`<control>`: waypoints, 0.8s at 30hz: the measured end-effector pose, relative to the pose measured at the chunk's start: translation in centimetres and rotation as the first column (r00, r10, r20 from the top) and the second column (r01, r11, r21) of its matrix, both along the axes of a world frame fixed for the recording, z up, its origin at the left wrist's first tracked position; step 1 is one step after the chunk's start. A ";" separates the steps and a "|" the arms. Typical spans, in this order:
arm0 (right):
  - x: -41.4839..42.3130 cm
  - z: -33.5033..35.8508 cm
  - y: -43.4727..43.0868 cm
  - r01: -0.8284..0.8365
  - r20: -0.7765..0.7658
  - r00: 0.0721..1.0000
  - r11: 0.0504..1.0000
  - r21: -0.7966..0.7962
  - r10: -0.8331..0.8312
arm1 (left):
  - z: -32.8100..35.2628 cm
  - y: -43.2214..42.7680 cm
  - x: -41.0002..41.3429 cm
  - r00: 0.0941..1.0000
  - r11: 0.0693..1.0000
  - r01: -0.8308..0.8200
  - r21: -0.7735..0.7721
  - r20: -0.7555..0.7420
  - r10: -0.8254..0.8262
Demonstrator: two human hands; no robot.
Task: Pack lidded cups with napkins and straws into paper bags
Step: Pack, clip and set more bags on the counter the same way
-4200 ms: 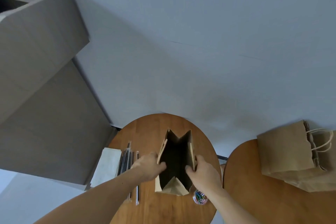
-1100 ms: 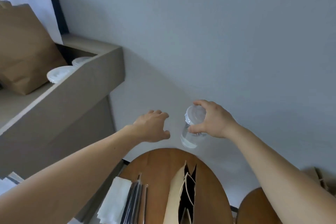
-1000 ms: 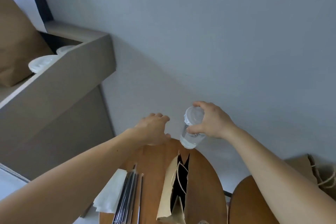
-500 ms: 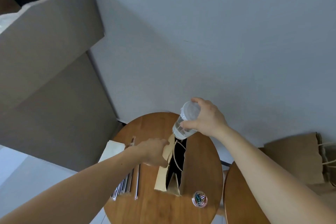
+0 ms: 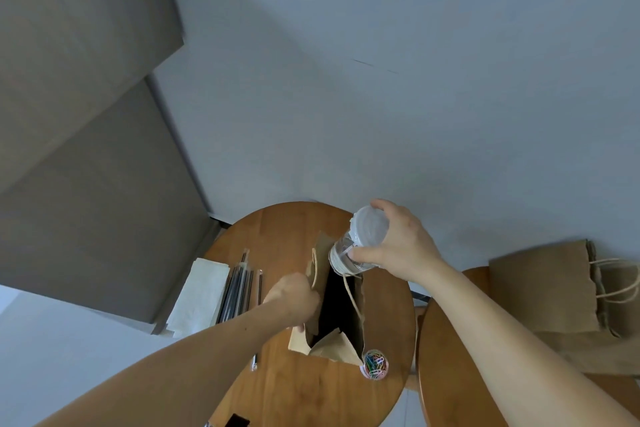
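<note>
An open brown paper bag [image 5: 358, 317] stands on the round wooden table [image 5: 304, 388]. My left hand [image 5: 294, 296] grips the bag's left rim and holds the mouth open. My right hand [image 5: 394, 246] grips a clear lidded cup [image 5: 360, 246] by its top, tilted, with its base right over the bag's far opening. White napkins [image 5: 201, 295] and several dark straws [image 5: 239, 291] lie on the table left of the bag.
A small round tub of coloured paper clips [image 5: 374, 364] sits by the bag's near right corner. A second round table [image 5: 446, 357] on the right carries brown paper bags [image 5: 547, 291] lying flat. A grey counter [image 5: 86, 114] rises on the left.
My right hand has brought the cup down from wall height to the bag's mouth. My left hand dropped and took hold of the bag's left rim.
</note>
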State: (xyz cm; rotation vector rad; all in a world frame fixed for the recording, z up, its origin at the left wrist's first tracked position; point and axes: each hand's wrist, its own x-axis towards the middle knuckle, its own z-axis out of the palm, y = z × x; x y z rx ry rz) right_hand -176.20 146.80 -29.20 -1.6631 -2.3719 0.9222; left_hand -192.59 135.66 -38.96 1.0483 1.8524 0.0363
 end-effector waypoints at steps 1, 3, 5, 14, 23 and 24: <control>0.3 0.0 0.0 -0.019 0.011 1.000 1.000 0.001 0.019 | -0.3 0.0 -0.1 1.000 1.000 -0.023 0.016 -0.006 0.024; 0.9 0.1 -0.1 -0.079 0.072 0.994 0.997 0.019 0.077 | -0.8 0.0 -0.5 0.998 0.997 -0.048 0.058 -0.030 0.050; 0.9 0.3 -0.4 -0.194 0.157 0.970 0.980 0.050 0.184 | -1.1 -0.2 -0.7 0.998 0.996 -0.060 0.070 -0.030 0.062; -2.0 -4.1 -3.3 -0.669 0.517 0.636 0.744 -0.002 0.573 | -1.3 -0.6 0.4 0.988 0.980 -0.141 0.142 0.089 0.130; -3.2 -14.1 -4.9 -0.402 0.542 0.714 0.894 -0.199 0.442 | -2.3 -2.5 -1.3 0.980 0.971 -0.195 0.136 0.062 0.188; -3.4 -15.2 -5.0 -0.399 0.547 0.710 0.894 -0.206 0.443 | -2.4 -2.5 -1.4 0.982 0.971 -0.188 0.148 0.056 0.181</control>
